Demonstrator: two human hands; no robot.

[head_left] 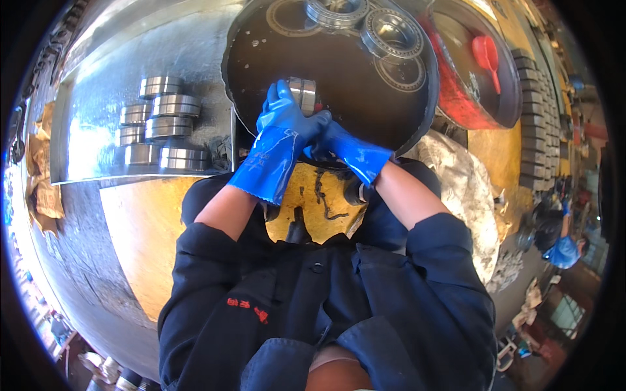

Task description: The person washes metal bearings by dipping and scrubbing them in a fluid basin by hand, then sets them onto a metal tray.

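Both my hands wear blue rubber gloves and meet at the near rim of a round black pan point(227, 72) of dark liquid. My left hand point(282, 114) is closed around the side of a shiny metal bearing point(303, 95), held on edge above the liquid. Just beside it, my right hand point(332, 140) has its fingers curled in near the left wrist, and what they grip is hidden. A small red spot shows between the bearing and the right glove. At the pan's far side lie two bearings point(392, 34) with rollers showing; fainter rings show at the liquid's surface.
On the left, a metal tray point(85, 124) carries several stacked bearings point(171, 127). A red tub point(450, 98) with a red scoop point(486, 55) stands right of the pan. Beyond it is a ribbed black stack point(533, 124). A stained cloth point(460, 189) lies by my right arm; another person point(564, 251) is farther right.
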